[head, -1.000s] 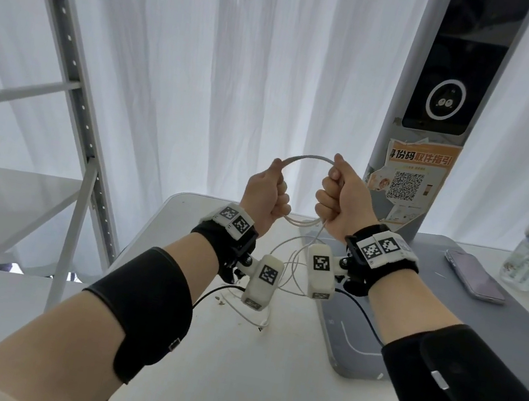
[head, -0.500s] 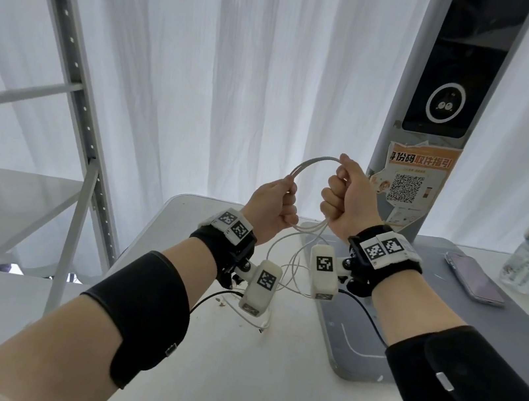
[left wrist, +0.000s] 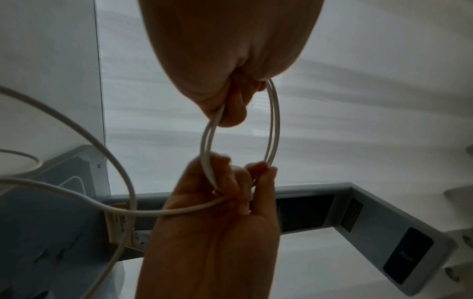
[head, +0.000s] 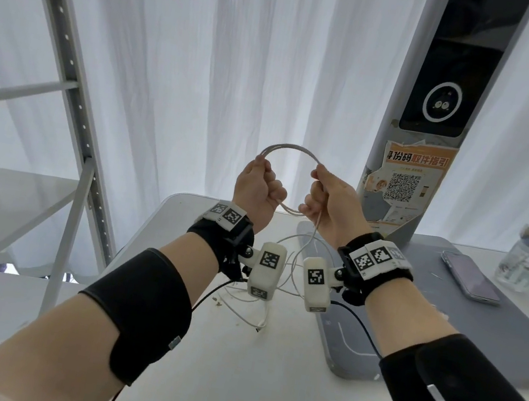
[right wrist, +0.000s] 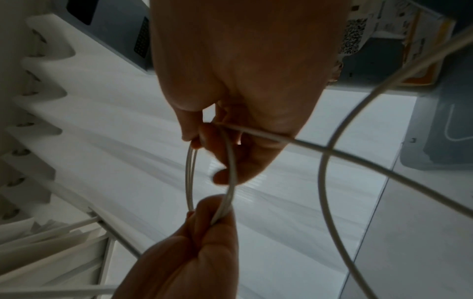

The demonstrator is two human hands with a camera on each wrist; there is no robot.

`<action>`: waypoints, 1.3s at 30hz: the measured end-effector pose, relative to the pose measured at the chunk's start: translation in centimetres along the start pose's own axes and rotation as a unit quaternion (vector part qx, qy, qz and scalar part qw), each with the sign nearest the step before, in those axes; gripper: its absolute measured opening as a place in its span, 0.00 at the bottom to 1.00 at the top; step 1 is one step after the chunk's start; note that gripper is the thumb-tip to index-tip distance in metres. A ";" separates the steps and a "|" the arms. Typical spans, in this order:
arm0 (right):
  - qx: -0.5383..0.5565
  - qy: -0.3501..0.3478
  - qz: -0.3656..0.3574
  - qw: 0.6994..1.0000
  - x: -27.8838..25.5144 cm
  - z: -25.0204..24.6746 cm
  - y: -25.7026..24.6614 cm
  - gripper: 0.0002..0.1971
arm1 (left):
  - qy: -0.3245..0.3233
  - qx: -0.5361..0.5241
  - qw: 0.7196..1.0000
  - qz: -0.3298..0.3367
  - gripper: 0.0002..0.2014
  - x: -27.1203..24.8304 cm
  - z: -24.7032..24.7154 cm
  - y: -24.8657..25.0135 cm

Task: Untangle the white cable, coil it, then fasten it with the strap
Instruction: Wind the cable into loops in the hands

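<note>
Coiling the white cable, a few turns already in hand.

I am pinching the loop on its left side with my left hand point(head: 258, 189) and closing my right hand point(head: 328, 207) round its right side, so the white cable point(head: 289, 147) is standing as a ring in the air between them, above the table point(head: 232, 351). The loose tail is trailing down onto the tabletop (plenty left). Next, I judge, I am needing another turn drawn up; the strap I cannot see.

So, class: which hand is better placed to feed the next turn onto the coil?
Probably the right hand: the loose cable runs out from its grip toward the table, while the left hand only holds the coil.
</note>
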State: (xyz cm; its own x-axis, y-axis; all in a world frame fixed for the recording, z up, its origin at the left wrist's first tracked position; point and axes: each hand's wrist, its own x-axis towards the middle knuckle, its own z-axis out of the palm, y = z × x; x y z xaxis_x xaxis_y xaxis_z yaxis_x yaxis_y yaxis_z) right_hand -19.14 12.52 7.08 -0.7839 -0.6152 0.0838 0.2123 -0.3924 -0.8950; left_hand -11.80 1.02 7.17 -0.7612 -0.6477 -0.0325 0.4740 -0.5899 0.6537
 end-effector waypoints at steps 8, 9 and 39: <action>0.027 -0.040 0.002 0.999 -0.2 0.0 0.4 0.08 | 0.008 -0.001 1.000 0.012 0.19 0.1 0.0 0.4; 0.053 -0.041 -0.006 0.998 0.0 0.2 0.3 0.09 | 0.006 0.011 1.000 0.010 0.19 -0.1 0.0 0.2; -0.163 0.126 0.064 0.976 0.9 -0.7 -2.3 0.34 | -0.134 0.188 0.972 -0.033 0.18 -1.4 -0.2 1.1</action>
State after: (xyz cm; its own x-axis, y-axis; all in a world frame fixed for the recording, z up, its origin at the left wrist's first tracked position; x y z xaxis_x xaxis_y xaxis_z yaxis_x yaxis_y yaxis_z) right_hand -20.76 13.30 8.90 -0.8907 -0.4404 -0.1123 0.1532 -0.0584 -0.9865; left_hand -10.12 1.19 7.75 -0.8960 -0.4365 0.0816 0.2635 -0.3746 0.8890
